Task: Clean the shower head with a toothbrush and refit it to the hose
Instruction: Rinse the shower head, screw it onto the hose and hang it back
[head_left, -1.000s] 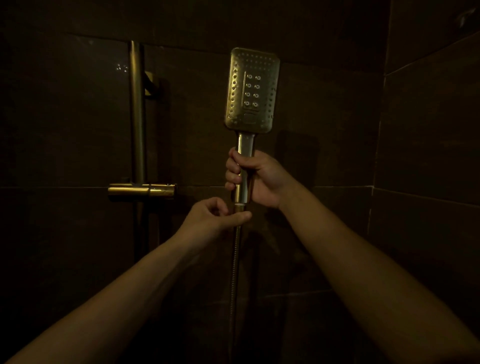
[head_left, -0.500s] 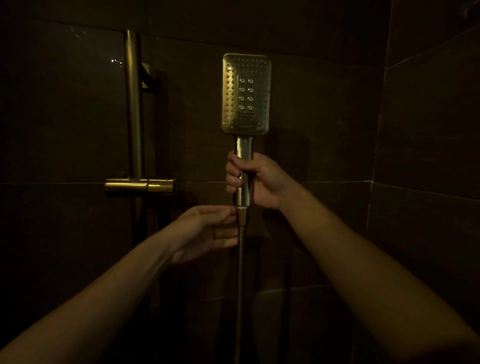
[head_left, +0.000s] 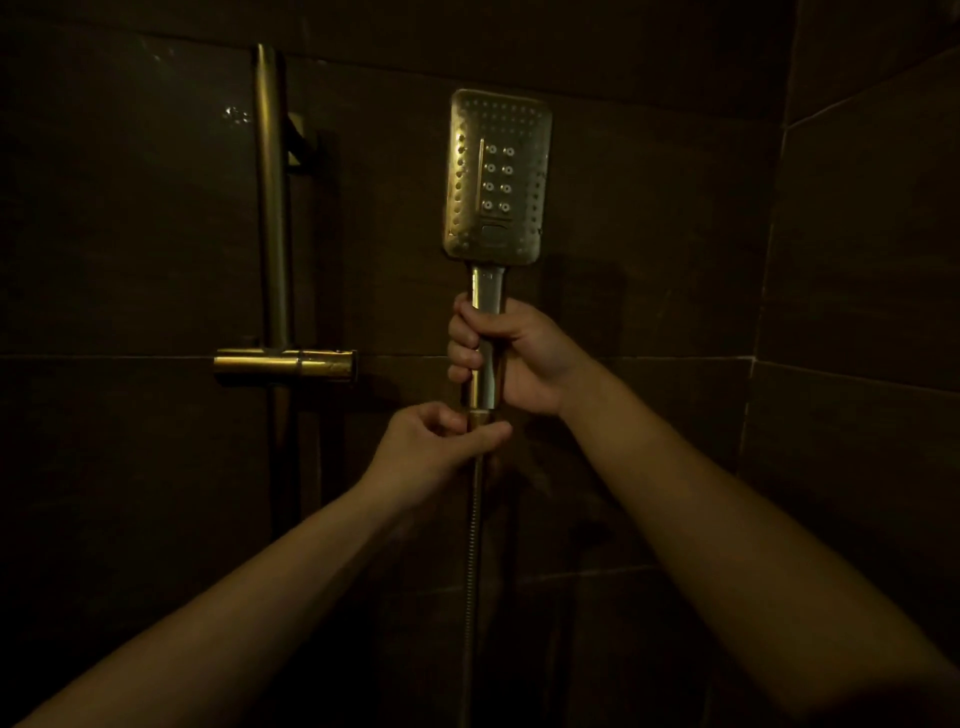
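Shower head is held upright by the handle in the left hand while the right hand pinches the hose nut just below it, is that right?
The hands are swapped. The head view shows the right hand holding the shower head upright by its handle, while the left hand pinches the hose nut just below it.
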